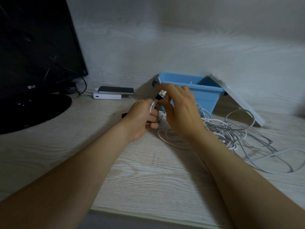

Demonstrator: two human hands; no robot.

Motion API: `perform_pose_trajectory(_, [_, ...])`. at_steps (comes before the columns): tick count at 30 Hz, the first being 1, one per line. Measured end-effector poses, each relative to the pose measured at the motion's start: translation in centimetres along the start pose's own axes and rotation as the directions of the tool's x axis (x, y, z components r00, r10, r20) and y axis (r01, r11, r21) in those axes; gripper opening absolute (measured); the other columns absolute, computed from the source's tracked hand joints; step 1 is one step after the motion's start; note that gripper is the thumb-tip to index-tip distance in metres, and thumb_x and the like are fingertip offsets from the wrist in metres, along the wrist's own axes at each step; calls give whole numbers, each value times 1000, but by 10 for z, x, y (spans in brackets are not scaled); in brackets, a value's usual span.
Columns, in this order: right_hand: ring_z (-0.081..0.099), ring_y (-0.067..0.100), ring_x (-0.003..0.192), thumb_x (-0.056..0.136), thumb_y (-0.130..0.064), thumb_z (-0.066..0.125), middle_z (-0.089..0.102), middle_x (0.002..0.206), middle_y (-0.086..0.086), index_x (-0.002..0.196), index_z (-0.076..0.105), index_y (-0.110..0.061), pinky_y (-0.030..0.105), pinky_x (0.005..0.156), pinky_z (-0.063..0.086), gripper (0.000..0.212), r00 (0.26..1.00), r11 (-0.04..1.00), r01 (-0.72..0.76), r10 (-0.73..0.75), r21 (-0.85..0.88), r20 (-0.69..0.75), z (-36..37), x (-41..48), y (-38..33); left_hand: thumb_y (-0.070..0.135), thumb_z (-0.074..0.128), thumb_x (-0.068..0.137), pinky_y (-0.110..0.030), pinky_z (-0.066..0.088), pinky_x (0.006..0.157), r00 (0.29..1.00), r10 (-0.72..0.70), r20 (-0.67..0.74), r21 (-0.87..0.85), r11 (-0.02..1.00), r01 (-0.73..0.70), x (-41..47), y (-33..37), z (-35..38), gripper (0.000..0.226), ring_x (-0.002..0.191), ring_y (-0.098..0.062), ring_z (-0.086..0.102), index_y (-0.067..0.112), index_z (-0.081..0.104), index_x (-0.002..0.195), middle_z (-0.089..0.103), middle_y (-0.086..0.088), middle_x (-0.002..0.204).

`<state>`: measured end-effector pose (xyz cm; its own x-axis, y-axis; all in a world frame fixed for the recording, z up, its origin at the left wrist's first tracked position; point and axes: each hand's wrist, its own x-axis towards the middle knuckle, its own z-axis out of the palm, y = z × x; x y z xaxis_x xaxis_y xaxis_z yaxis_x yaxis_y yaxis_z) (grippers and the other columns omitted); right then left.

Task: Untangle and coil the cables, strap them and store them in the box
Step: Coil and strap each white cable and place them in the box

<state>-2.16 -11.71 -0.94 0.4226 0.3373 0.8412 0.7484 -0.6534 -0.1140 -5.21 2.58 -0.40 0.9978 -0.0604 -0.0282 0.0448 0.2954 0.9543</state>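
From the head camera, both forearms reach forward over a pale wood-grain desk (148,171) and meet in the middle of the view.

The left hand (142,118) is curled into a fist around a bundle of white cable (152,105), with the thumb and fingers wrapped round the strands. The bundle is held up off the desk, and a few loops of it hang down below the hand.

The right hand (178,109) is above and just to the right of it. Its fingers are bent, and the fingertips pinch a black strap (159,97) that sits around the top of the bundle. How far the strap goes round is hidden by the fingers.

Just behind the hands stands a blue box (206,96), open at the top. Something small lies inside, too unclear to name. A pale lid (239,100) leans against the box's right side.

A loose tangle of white and grey cables (239,131) is spread on the desk to the right of the right wrist, in front of the box and lid.

A small black object (124,115) pokes out on the desk behind the left hand. Further left, a phone (116,90) lies on a white power bank (107,96), beside a black monitor (33,47) on its round base.
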Motion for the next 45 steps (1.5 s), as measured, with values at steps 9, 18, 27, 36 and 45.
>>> perform_pose_trajectory(9, [45,39,126,99,-28,66,54,133,19,107,69,-16,49,98,33,14,997,943,37,-55,-332,-47,-4,3,14,68,33,104,-21,14,41,999,37,-4,-13,999,-37,4,-3,-2,67,38,-8,24,14,63,80,42,0,55])
perform_pose_trajectory(18, [62,42,92,111,-22,46,69,106,19,116,59,-4,41,68,34,22,963,949,-269,269,-163,-25,-18,7,37,26,63,92,-40,50,85,702,691,173,887,200,-415,21,-32,-16,9,92,-16,60,24,71,86,64,6,93])
perform_pose_trajectory(27, [36,33,132,95,-20,64,59,134,10,112,69,-24,49,104,26,18,916,861,-331,196,-385,-350,-19,22,41,36,59,96,-51,34,99,881,461,-106,987,-61,150,22,-27,-9,25,122,-35,45,21,64,115,55,-9,130])
perform_pose_trajectory(36, [57,44,100,89,-3,62,69,103,17,116,75,-11,46,75,36,31,963,818,-270,213,-509,-168,3,66,61,3,60,92,-51,42,103,855,499,-139,984,-31,177,36,-28,-19,31,114,-31,60,23,71,113,68,-6,118])
perform_pose_trajectory(45, [63,43,114,96,-14,44,69,127,18,131,69,-9,55,98,48,43,943,914,-315,333,-255,27,8,62,60,30,51,102,-52,36,107,857,500,-120,983,-63,174,33,-27,-14,21,114,-31,56,17,68,101,68,-7,114])
